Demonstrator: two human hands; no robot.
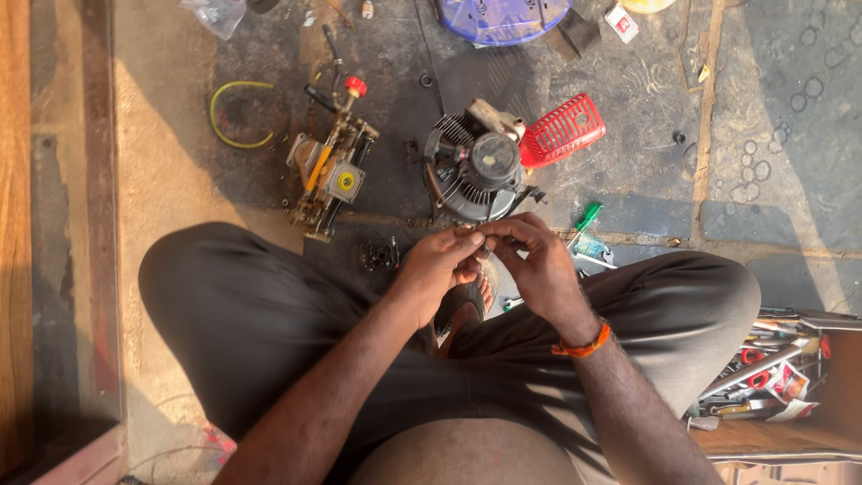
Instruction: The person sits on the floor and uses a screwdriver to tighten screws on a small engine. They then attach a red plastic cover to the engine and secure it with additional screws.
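I sit on the floor with both hands raised together over my lap. My left hand (438,263) and my right hand (530,254) pinch a small dark metal part (482,241) between their fingertips; its exact kind is too small to tell. Just beyond the hands lies a small round engine (473,166) with cooling fins and a flywheel, a red plastic grille cover (563,131) beside it on the right. An orange band circles my right wrist.
A brass pump assembly (330,171) with a red cap lies to the left, near a yellow hose loop (235,115). A green-handled tool (588,216) lies at the right. An open tray of tools (763,368) stands by my right knee. A blue lid (503,20) lies at the top.
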